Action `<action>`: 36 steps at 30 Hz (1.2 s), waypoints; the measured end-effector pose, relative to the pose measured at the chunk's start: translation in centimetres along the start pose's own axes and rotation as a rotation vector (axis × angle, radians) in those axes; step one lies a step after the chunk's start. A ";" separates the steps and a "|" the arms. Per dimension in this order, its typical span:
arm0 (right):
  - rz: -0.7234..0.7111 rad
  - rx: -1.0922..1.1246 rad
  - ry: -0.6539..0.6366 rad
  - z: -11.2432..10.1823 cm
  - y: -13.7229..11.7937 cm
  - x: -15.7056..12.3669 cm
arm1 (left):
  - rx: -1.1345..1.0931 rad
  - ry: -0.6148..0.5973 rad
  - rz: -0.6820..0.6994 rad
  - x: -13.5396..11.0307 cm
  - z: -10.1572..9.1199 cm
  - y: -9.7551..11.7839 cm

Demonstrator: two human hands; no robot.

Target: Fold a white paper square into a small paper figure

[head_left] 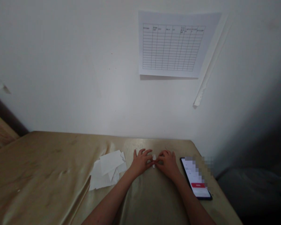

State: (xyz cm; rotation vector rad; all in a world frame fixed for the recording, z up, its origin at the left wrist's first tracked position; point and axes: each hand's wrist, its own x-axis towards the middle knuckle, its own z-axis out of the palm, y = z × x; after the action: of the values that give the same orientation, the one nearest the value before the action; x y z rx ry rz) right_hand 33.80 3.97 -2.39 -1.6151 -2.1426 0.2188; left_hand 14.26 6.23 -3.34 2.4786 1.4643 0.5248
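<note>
Between my two hands is a small strip of white paper (pixel 154 157), partly covered by the fingertips. My left hand (pixel 140 162) pinches it from the left with thumb and forefinger, the other fingers fanned out. From the right, my right hand (pixel 167 163) grips the same strip, its fingers curled. The fingertips of both hands nearly meet over the table. Left of my left hand lies a loose pile of torn white paper sheets (pixel 111 164). Beside my right forearm lies a phone (pixel 196 179) with its screen lit.
A gold-brown cloth (pixel 61 162) with folds covers the table, which stands against a white wall (pixel 84 78). On the wall hang a printed table sheet (pixel 173 47) and a white strip (pixel 209 68). A wooden piece (pixel 1 129) shows at far left, a dark object (pixel 253 187) at right.
</note>
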 end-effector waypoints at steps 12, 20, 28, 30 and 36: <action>0.073 0.108 0.026 1.2 0.8 0.2 | -0.065 -0.018 -0.022 0.1 0.1 -0.9; 0.077 0.154 0.123 2.7 1.6 0.5 | -0.106 0.010 -0.028 -0.3 -0.3 -1.1; 0.082 0.166 0.130 2.8 1.4 0.5 | -0.140 0.113 -0.100 -0.2 -0.3 -0.9; 0.085 0.172 0.124 2.8 1.3 0.5 | -0.122 0.119 -0.113 -0.1 -0.1 -0.9; 0.113 0.180 0.109 2.7 1.2 0.5 | -0.084 0.075 -0.107 0.1 0.3 -1.2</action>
State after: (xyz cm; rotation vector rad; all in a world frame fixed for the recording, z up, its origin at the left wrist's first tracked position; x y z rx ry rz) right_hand 33.52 5.15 -5.14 -1.6068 -1.8952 0.3414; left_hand 13.41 6.87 -4.01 2.3254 1.5583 0.6513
